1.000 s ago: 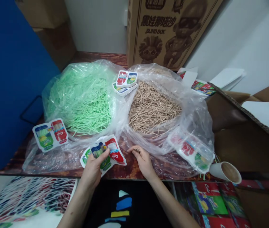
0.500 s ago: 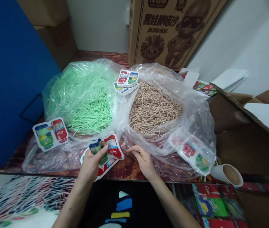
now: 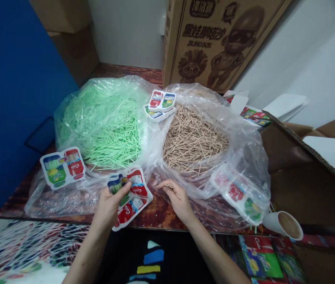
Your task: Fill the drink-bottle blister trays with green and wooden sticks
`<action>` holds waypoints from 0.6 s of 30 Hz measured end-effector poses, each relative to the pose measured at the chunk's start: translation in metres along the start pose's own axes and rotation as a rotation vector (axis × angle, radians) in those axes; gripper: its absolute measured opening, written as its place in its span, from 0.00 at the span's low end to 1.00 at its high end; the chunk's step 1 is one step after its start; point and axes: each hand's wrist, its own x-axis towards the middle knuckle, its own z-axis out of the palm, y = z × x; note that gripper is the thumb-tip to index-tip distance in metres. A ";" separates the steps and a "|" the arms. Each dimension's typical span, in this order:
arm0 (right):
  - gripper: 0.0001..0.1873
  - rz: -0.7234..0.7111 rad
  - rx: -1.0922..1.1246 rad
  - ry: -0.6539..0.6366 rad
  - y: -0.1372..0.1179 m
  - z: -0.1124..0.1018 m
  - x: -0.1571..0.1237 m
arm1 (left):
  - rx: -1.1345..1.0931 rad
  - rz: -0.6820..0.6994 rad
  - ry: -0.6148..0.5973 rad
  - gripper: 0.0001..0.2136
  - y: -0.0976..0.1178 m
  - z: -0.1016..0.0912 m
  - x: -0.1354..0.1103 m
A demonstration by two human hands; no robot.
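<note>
My left hand [image 3: 110,203] grips a printed cola-and-lemon packet [image 3: 138,182], the thumb pressed over its middle. Beneath it lies a second red-and-white packet [image 3: 130,211], partly covered; whether the hand holds that one too I cannot make out. My right hand [image 3: 177,199] is closed around a small bundle of brown sticks [image 3: 169,186], their ends showing between thumb and fingers. Behind the hands, a clear bag of green sticks [image 3: 117,138] lies on the left and a bag of brown sticks [image 3: 195,138] on the right.
One packet [image 3: 62,167] lies at the left, another [image 3: 241,197] under plastic at the right, and several [image 3: 161,100] between the bags. A paper cup [image 3: 284,225] lies tipped by the table's right edge. A blue panel [image 3: 16,98] and a cardboard box [image 3: 214,47] stand behind.
The lower packet at my left hand has swung to the right and shows more of its red side. My right hand keeps its hold on the brown sticks. The view has shifted slightly.
</note>
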 end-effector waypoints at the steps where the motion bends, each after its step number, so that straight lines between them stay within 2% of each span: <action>1: 0.10 0.006 0.000 -0.001 -0.001 0.000 0.000 | 0.015 -0.008 -0.011 0.13 -0.001 -0.001 -0.001; 7: 0.08 0.037 0.064 0.010 -0.006 0.003 -0.001 | 0.100 -0.020 -0.092 0.14 0.000 0.002 -0.008; 9: 0.07 0.065 0.129 0.049 -0.005 -0.006 0.002 | 0.103 -0.038 -0.089 0.15 0.000 0.002 -0.009; 11: 0.08 0.086 0.145 0.169 -0.004 -0.028 0.007 | 0.107 -0.061 -0.079 0.15 0.001 0.002 -0.010; 13: 0.10 0.113 0.009 0.344 -0.003 -0.059 0.015 | 0.114 -0.071 -0.056 0.16 0.001 0.000 -0.010; 14: 0.10 0.150 -0.134 0.405 -0.002 -0.076 0.020 | 0.120 -0.071 -0.044 0.16 0.001 0.000 -0.011; 16: 0.13 0.261 -0.544 0.439 0.001 -0.105 0.028 | 0.136 -0.079 -0.036 0.17 0.000 0.000 -0.011; 18: 0.10 0.310 -0.708 0.436 0.005 -0.122 0.036 | 0.150 -0.080 -0.047 0.18 -0.002 0.000 -0.011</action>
